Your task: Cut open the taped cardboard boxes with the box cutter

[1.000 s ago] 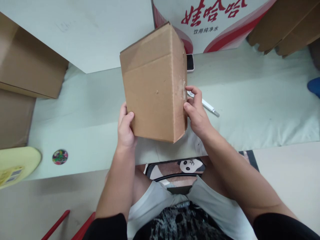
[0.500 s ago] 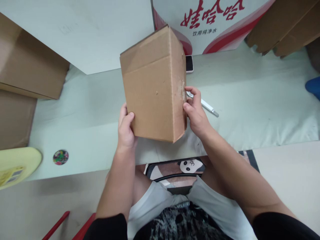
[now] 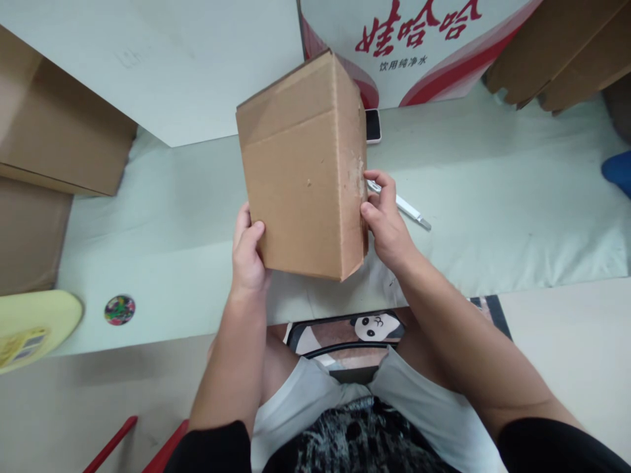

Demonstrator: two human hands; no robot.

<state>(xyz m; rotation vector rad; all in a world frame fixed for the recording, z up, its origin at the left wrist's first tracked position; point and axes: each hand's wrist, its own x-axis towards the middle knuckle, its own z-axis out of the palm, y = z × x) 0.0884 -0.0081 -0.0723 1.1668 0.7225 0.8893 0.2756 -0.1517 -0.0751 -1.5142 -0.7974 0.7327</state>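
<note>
A brown cardboard box point(image 3: 296, 177) is tilted between my two hands, over the covered table. My left hand point(image 3: 248, 253) grips its lower left edge, thumb on the front face and fingers behind. On the opposite side, my right hand point(image 3: 387, 217) pinches the box's right edge with thumb and forefinger. Scuffed, torn patches mark the narrow right face. A white utility knife point(image 3: 407, 209) lies on the table just behind my right hand, partly covered by it. Beyond the box, a phone point(image 3: 373, 127) shows in part.
A white carton with red lettering point(image 3: 444, 72) and a large white panel point(image 3: 197, 79) stand along the back. Brown cartons point(image 3: 73, 125) are at the left, more point(image 3: 557, 52) at the right. A yellow bottle point(image 3: 39, 322) and a round colourful disc point(image 3: 119, 309) occupy the left front.
</note>
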